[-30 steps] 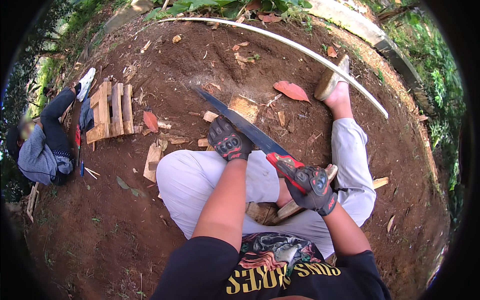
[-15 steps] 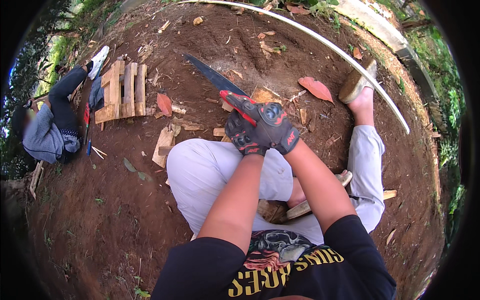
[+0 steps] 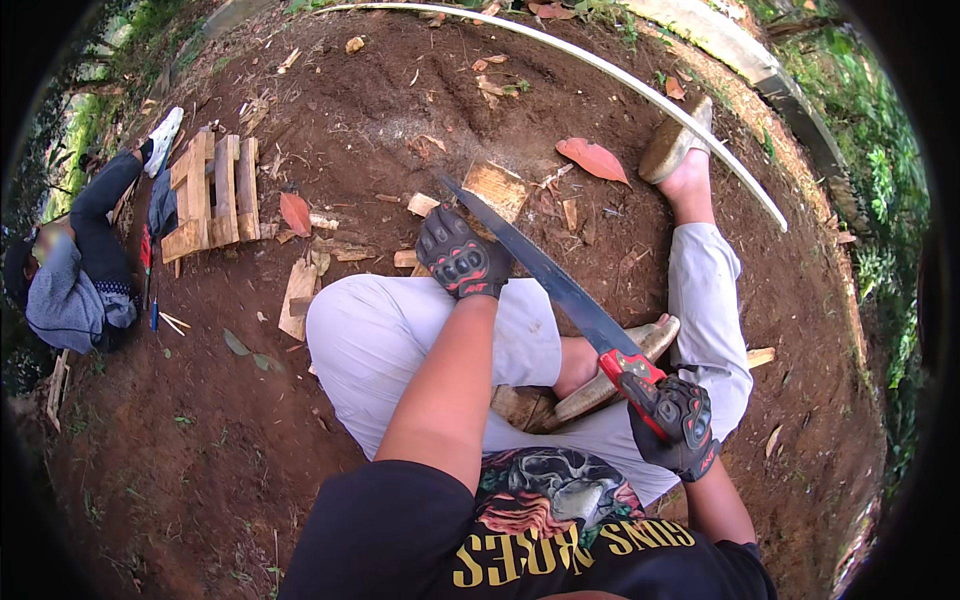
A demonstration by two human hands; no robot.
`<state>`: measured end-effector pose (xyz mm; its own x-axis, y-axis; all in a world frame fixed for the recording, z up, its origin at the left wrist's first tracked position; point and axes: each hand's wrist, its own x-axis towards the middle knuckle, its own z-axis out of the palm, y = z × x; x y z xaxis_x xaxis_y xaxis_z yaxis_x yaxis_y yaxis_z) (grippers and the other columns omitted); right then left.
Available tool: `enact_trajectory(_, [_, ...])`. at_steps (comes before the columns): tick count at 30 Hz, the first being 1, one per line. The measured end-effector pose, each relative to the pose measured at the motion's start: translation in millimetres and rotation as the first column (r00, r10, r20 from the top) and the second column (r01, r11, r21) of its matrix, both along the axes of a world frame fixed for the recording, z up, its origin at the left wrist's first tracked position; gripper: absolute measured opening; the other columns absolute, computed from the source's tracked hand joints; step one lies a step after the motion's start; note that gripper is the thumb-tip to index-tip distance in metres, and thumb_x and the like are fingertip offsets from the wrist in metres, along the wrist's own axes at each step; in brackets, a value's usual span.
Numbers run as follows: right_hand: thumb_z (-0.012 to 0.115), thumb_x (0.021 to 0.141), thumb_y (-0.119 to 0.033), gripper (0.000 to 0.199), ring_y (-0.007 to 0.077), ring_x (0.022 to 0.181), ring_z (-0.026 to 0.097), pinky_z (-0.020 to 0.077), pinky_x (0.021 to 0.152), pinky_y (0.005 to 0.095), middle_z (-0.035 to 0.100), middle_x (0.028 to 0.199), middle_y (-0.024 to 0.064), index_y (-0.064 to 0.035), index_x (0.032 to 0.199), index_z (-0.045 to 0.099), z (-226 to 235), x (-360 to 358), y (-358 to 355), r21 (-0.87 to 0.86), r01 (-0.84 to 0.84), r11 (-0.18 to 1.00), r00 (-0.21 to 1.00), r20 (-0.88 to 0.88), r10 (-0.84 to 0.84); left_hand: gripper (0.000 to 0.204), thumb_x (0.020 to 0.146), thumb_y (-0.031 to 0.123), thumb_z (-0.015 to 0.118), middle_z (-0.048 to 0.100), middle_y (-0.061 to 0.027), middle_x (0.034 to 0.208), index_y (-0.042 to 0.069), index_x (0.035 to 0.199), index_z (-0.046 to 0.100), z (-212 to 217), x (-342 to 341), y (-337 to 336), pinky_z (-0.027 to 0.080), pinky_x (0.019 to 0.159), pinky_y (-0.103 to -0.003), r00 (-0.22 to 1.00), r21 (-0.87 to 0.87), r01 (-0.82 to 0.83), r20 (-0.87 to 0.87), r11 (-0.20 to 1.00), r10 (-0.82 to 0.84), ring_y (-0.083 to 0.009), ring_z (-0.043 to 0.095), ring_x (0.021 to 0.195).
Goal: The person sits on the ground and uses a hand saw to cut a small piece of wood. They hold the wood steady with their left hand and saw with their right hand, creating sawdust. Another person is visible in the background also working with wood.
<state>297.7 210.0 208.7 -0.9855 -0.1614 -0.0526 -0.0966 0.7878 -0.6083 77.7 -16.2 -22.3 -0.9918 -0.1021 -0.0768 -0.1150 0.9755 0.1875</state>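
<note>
My right hand (image 3: 676, 428), in a black and red glove, is wrapped round the red and black handle of a handsaw (image 3: 562, 286) beside my right thigh. The saw's dark blade slants up and left across my lap. Its far end passes over a block of wood (image 3: 497, 186). My left hand (image 3: 462, 254), gloved alike, is by my bent left knee with its fingers curled down over a piece of wood (image 3: 423, 204). The pale end of that piece shows past the knuckles; the hand hides the rest. The blade runs close to the right of this hand.
Left, a slatted wooden stool (image 3: 222, 195) stands by a seated person (image 3: 75, 285), with another red-handled saw (image 3: 147, 250) near them. Wood offcuts (image 3: 299, 290) and dry leaves (image 3: 594, 160) litter the soil. A long pale strip (image 3: 600, 65) curves over my outstretched foot (image 3: 690, 175).
My hands have parted. The right has drawn the saw back toward my right thigh, while the left has left the saw and come down on the wood. The whole view has shifted slightly.
</note>
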Motion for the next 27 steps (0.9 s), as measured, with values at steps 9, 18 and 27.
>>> enact_trajectory(9, [0.075,0.094,-0.022,0.043,0.0392,0.08,0.073,0.0585,0.071,0.0476,0.077,0.098,0.0159,-0.0149,0.136,0.074,-155,-218,-102,-0.172,-0.029,0.985,0.995,-0.098,0.012,0.063,0.091,0.047,0.078,0.065,-0.0147,0.139,0.008,0.139,0.064,16,-8,4,0.045,0.113,-0.051,0.999,0.253,-0.025,0.035,0.967,0.016,-0.0346,0.059,0.135])
enact_trajectory(18, [0.077,0.089,-0.017,0.035,0.0353,0.081,0.075,0.0602,0.072,0.048,0.077,0.095,0.0149,-0.0136,0.124,0.077,-118,-124,-53,-0.113,0.034,0.993,0.998,-0.041,-0.039,0.078,0.085,0.051,0.081,0.062,-0.0174,0.142,0.006,0.145,0.06,-8,-4,2,0.044,0.115,-0.054,0.999,0.053,0.013,0.049,0.999,-0.015,-0.0369,0.058,0.137])
enact_trajectory(27, [0.08,0.08,-0.005,0.035,0.0329,0.077,0.076,0.0607,0.07,0.0453,0.076,0.09,0.0119,-0.0076,0.114,0.08,-4,4,8,-0.002,0.033,0.999,0.997,-0.065,-0.033,0.09,0.084,0.045,0.083,0.056,-0.0244,0.151,-0.001,0.154,0.05,2,2,2,0.037,0.125,-0.056,0.998,-0.026,0.02,-0.056,0.999,-0.021,-0.0422,0.051,0.145])
